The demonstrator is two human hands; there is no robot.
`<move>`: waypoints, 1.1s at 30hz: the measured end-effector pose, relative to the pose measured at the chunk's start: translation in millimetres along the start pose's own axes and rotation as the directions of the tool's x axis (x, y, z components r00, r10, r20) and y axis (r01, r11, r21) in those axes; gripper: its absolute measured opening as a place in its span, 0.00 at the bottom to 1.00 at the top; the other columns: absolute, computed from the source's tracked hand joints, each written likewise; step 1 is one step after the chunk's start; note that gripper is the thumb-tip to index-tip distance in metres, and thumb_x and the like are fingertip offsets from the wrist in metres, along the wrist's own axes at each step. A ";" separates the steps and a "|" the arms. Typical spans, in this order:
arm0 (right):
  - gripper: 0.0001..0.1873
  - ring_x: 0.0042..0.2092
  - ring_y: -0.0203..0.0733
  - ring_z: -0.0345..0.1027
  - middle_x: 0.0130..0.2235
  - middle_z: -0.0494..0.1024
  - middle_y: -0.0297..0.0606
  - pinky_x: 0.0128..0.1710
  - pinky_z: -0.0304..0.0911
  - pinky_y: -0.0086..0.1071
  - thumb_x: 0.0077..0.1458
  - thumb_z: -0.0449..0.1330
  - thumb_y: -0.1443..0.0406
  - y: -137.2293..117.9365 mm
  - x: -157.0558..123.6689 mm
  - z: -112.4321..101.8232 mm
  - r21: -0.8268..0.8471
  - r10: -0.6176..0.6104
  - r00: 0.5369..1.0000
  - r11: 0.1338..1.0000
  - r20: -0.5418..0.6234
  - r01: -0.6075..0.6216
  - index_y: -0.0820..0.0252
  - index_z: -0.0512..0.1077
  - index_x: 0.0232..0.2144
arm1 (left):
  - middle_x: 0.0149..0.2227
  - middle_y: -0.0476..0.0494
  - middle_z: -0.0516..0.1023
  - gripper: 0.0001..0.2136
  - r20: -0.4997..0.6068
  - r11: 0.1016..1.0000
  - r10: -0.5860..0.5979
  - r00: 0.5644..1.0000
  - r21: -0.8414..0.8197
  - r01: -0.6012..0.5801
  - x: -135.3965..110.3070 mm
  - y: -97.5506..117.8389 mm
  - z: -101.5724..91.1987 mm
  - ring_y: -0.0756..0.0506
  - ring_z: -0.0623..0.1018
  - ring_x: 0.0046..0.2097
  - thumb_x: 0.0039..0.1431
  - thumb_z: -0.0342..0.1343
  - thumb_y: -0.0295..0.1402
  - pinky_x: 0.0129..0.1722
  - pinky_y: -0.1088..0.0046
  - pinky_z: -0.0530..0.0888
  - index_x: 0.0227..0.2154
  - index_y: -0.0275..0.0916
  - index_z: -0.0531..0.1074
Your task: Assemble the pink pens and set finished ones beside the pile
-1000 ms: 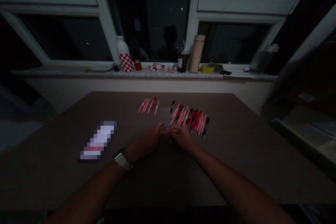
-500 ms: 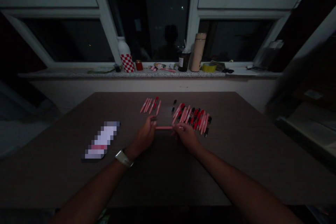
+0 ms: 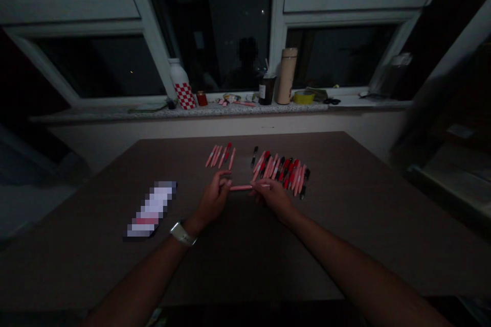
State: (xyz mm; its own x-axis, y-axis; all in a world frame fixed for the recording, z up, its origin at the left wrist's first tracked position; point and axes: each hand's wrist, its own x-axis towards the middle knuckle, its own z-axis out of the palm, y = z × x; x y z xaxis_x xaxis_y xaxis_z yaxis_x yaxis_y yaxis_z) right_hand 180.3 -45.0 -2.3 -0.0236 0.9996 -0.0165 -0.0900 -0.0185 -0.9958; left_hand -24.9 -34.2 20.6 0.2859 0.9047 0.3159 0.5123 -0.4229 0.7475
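Note:
A pink pen (image 3: 241, 188) lies level between my hands, above the front half of the table. My left hand (image 3: 215, 196) pinches its left end with thumb and fingers. At the other end, my right hand (image 3: 273, 196) is closed on the pen, whose right tip shows past the fingers. Just beyond my right hand lies a dense row of pink, red and black pens (image 3: 286, 171). A smaller group of pink pens (image 3: 220, 156), one with a red cap, lies beyond my left hand. One black pen (image 3: 254, 157) sits alone between the two groups.
A phone (image 3: 151, 212) with a blurred screen lies on the table (image 3: 337, 245) at the left. On the windowsill (image 3: 146, 114) stand a checkered bottle (image 3: 184, 89), a small red jar (image 3: 201, 98), a dark cup (image 3: 266, 91), a beige flask (image 3: 287, 76) and yellow tape (image 3: 304, 97).
Both hands keep hold of the pink pen, which looks slightly turned, with a light band now showing near its middle. The camera view has tilted slightly. The pens on the table stay in place.

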 end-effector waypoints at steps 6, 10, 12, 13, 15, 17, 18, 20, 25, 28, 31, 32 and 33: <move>0.16 0.22 0.33 0.67 0.26 0.80 0.35 0.21 0.59 0.26 0.44 0.69 0.54 -2.0 0.1 -3.3 -0.011 0.065 0.993 0.998 0.101 -0.064 0.60 0.77 0.27 | 0.26 0.54 0.65 0.16 0.058 0.999 0.041 0.997 -0.008 -0.041 -1.2 -1.1 -1.6 0.48 0.69 0.29 0.69 0.45 0.40 0.32 0.74 0.64 0.54 0.37 0.60; 0.13 0.21 0.33 0.63 0.24 0.78 0.33 0.20 0.56 0.26 0.47 0.67 0.54 -0.9 1.8 -7.2 -0.095 0.054 0.988 0.995 0.145 -0.041 0.59 0.79 0.26 | 0.29 0.52 0.70 0.17 0.117 0.994 0.091 0.989 0.042 -0.096 -1.9 -3.6 -1.9 0.47 0.72 0.31 0.69 0.45 0.39 0.34 0.73 0.66 0.55 0.36 0.60; 0.14 0.20 0.33 0.62 0.22 0.75 0.32 0.20 0.54 0.26 0.50 0.65 0.54 -0.4 2.7 -9.9 -0.181 0.017 0.988 0.983 0.153 0.011 0.59 0.79 0.26 | 0.30 0.50 0.71 0.17 0.129 0.992 0.101 0.987 0.062 -0.109 -1.9 -4.9 -1.4 0.47 0.73 0.33 0.69 0.45 0.39 0.35 0.72 0.67 0.55 0.36 0.60; 0.15 0.20 0.33 0.61 0.21 0.74 0.31 0.20 0.53 0.26 0.51 0.64 0.54 -0.3 2.9 -11.2 -0.236 -0.031 0.986 0.969 0.162 0.069 0.59 0.79 0.25 | 0.31 0.49 0.72 0.17 0.132 0.991 0.102 0.986 0.069 -0.112 -1.9 -5.5 -1.2 0.47 0.74 0.34 0.69 0.45 0.39 0.36 0.72 0.67 0.55 0.36 0.60; 0.15 0.21 0.33 0.60 0.19 0.72 0.30 0.21 0.50 0.26 0.54 0.63 0.55 0.1 2.7 -13.2 -0.351 -0.170 0.963 0.906 0.207 0.236 0.59 0.78 0.22 | 0.34 0.47 0.75 0.17 0.137 0.990 0.106 0.985 0.075 -0.117 -2.0 -6.4 -0.7 0.46 0.75 0.35 0.69 0.46 0.38 0.38 0.71 0.69 0.56 0.37 0.60; 0.16 0.22 0.32 0.59 0.19 0.72 0.31 0.23 0.48 0.26 0.56 0.62 0.57 0.9 1.8 -13.8 -0.436 -0.294 0.913 0.808 0.282 0.395 0.58 0.77 0.20 | 0.36 0.46 0.76 0.16 0.151 0.989 0.116 0.982 0.079 -0.128 -2.4 -7.1 -0.2 0.46 0.76 0.38 0.68 0.47 0.37 0.40 0.69 0.70 0.56 0.38 0.60; 0.17 0.22 0.33 0.60 0.19 0.72 0.31 0.23 0.48 0.26 0.57 0.61 0.57 1.6 1.2 -13.6 -0.457 -0.331 0.888 0.767 0.320 0.451 0.58 0.78 0.21 | 0.38 0.45 0.77 0.16 0.163 0.987 0.124 0.979 0.081 -0.139 -2.7 -7.3 0.0 0.45 0.77 0.39 0.68 0.47 0.36 0.41 0.69 0.70 0.56 0.39 0.60; 0.17 0.24 0.34 0.62 0.21 0.75 0.32 0.24 0.49 0.26 0.60 0.59 0.57 3.7 0.5 -12.8 -0.461 -0.370 0.853 0.724 0.368 0.513 0.57 0.79 0.23 | 0.39 0.44 0.77 0.16 0.203 0.982 0.145 0.968 0.089 -0.166 -3.5 -7.2 0.4 0.45 0.77 0.40 0.68 0.47 0.35 0.41 0.69 0.70 0.56 0.39 0.60; 0.20 0.23 0.35 0.63 0.20 0.74 0.33 0.24 0.50 0.27 0.64 0.54 0.59 8.8 2.9 -13.3 -0.472 -0.360 0.844 0.709 0.398 0.524 0.56 0.77 0.23 | 0.39 0.44 0.78 0.16 0.285 0.971 0.165 0.944 0.118 -0.205 -5.5 -4.0 -0.1 0.45 0.78 0.41 0.68 0.48 0.35 0.41 0.69 0.70 0.57 0.40 0.60; 0.20 0.23 0.34 0.62 0.20 0.72 0.31 0.24 0.50 0.26 0.65 0.53 0.61 7.0 4.0 -15.1 -0.524 -0.263 0.849 0.691 0.459 0.498 0.58 0.76 0.23 | 0.40 0.44 0.78 0.17 0.315 0.967 0.172 0.933 0.129 -0.222 -5.9 -2.8 -0.6 0.44 0.78 0.42 0.69 0.47 0.34 0.42 0.69 0.71 0.58 0.39 0.59; 0.19 0.25 0.34 0.64 0.22 0.73 0.32 0.25 0.51 0.26 0.66 0.53 0.61 2.9 3.0 -15.6 -0.565 -0.159 0.848 0.682 0.505 0.464 0.60 0.76 0.25 | 0.40 0.43 0.78 0.16 0.339 0.959 0.182 0.923 0.145 -0.243 -6.0 -3.2 -0.4 0.45 0.78 0.41 0.69 0.46 0.32 0.42 0.68 0.71 0.58 0.39 0.60; 0.19 0.25 0.34 0.65 0.22 0.74 0.32 0.25 0.52 0.27 0.66 0.53 0.61 2.1 2.4 -15.4 -0.572 -0.142 0.851 0.684 0.505 0.453 0.60 0.76 0.26 | 0.40 0.43 0.78 0.16 0.337 0.958 0.182 0.924 0.150 -0.243 -6.1 -3.5 -0.3 0.45 0.78 0.41 0.69 0.45 0.32 0.42 0.68 0.71 0.58 0.39 0.60; 0.19 0.26 0.35 0.65 0.23 0.74 0.32 0.26 0.53 0.27 0.66 0.54 0.61 1.6 1.7 -15.1 -0.577 -0.134 0.856 0.686 0.499 0.444 0.60 0.76 0.26 | 0.40 0.43 0.78 0.16 0.333 0.958 0.179 0.926 0.154 -0.240 -6.3 -3.7 -0.1 0.45 0.77 0.41 0.69 0.45 0.32 0.42 0.68 0.71 0.57 0.39 0.61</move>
State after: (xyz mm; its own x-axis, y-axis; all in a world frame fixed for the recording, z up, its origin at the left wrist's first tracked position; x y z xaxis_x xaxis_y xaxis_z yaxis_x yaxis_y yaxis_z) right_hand 195.2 -43.0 -5.3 -0.5051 0.8472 0.1644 0.5021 0.4434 -0.7425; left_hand -28.7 -38.3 15.9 0.6259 0.7449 0.2313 0.5471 -0.6306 0.5505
